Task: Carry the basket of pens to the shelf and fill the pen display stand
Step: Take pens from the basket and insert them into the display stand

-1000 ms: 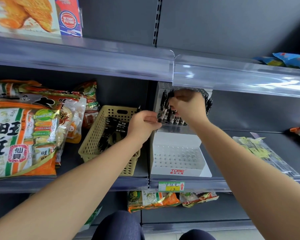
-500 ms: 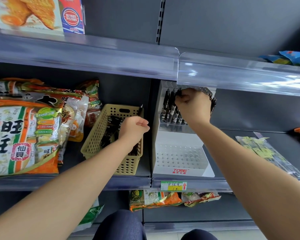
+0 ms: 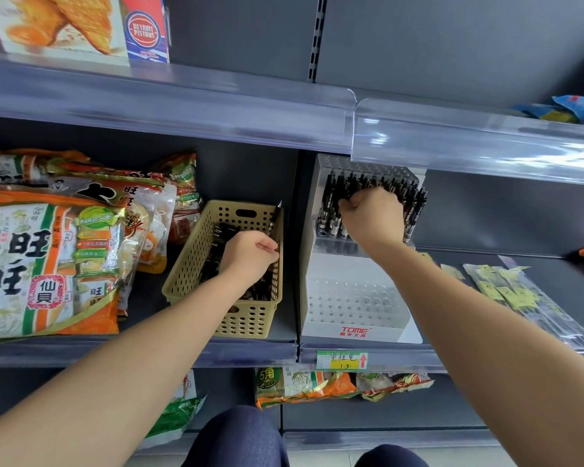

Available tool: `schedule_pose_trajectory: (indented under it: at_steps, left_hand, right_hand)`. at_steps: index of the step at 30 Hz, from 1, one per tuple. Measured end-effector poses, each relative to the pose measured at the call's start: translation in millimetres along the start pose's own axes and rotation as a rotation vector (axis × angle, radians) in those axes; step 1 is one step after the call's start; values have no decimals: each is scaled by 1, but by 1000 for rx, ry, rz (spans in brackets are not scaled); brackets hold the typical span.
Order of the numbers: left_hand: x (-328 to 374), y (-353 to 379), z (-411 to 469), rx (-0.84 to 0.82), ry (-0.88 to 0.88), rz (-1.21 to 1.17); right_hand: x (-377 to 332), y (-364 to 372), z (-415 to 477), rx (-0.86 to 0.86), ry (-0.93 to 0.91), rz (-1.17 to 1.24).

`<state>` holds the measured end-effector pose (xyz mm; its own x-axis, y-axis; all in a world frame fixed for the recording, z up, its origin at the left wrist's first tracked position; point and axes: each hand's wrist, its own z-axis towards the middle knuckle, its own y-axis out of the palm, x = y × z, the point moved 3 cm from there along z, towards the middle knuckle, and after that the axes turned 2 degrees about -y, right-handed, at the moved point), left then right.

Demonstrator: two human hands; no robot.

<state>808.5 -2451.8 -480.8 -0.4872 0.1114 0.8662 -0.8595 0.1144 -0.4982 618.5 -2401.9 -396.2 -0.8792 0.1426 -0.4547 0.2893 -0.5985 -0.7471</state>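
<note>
A tan perforated basket (image 3: 246,320) with black pens (image 3: 221,230) stands on the middle shelf. My left hand (image 3: 248,254) hangs over its right side, fingers curled, with something dark at the fingertips, most likely pens. One pen (image 3: 274,215) leans upright in the basket's far right corner. To the right stands the white tiered pen display stand (image 3: 354,332). Its upper tier holds a dense row of black pens (image 3: 331,197); the lower tier's holes hold none. My right hand (image 3: 373,217) is up at the upper tier, its fingers curled round pens there.
The clear-edged upper shelf (image 3: 469,143) overhangs the stand's top closely. Large orange snack bags (image 3: 48,264) fill the shelf left of the basket. Flat clear packets (image 3: 520,298) lie on the shelf right of the stand. A green and yellow price tag (image 3: 342,360) sits below the stand.
My left hand has drawn back from the stand's upper tier to the basket. My right hand has stayed at the upper tier and pushed slightly further in among the pens.
</note>
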Motion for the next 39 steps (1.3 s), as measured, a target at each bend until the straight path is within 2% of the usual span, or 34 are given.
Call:
schedule_pose_trajectory:
  at_steps: [7, 12, 14, 16, 19, 21, 23, 26, 30, 33, 37, 39]
  left_hand:
    - [-4, -1, 2, -6, -17, 15]
    - [-18, -7, 6, -6, -36, 108]
    - [-26, -9, 12, -2, -68, 168]
    - [-33, -13, 18, -2, -99, 256]
    - [-41, -15, 26, -58, -104, 502]
    - [-48, -13, 33, -139, -123, 700]
    - [-53, -9, 38, -245, -188, 823]
    - [-60, -1, 47, -384, -292, 851]
    - [-58, 12, 52, -588, -239, 816]
    - [-53, 19, 59, -596, -234, 822]
    - [-71, 28, 74, -494, -392, 1007]
    - [-75, 31, 78, -464, -400, 1009]
  right_hand:
    - [0, 1, 0, -34, -10, -54]
    - [-1, 10, -17, 5, -50, -73]
    - [-9, 23, -28, -85, -125, -35]
    - [-19, 43, -37, -243, -211, -20]
    - [-30, 74, -45, -441, -259, -33]
    - [-34, 90, -48, -499, -278, -40]
    - [-37, 102, -48, -501, -289, -44]
    - [-37, 112, -44, -488, -294, -57]
    - [-34, 123, -42, -462, -313, -24]
    - [-31, 129, -42, -409, -300, 9]
    - [-30, 131, -42, -342, -272, 60]
    - [-29, 132, -42, -318, -268, 84]
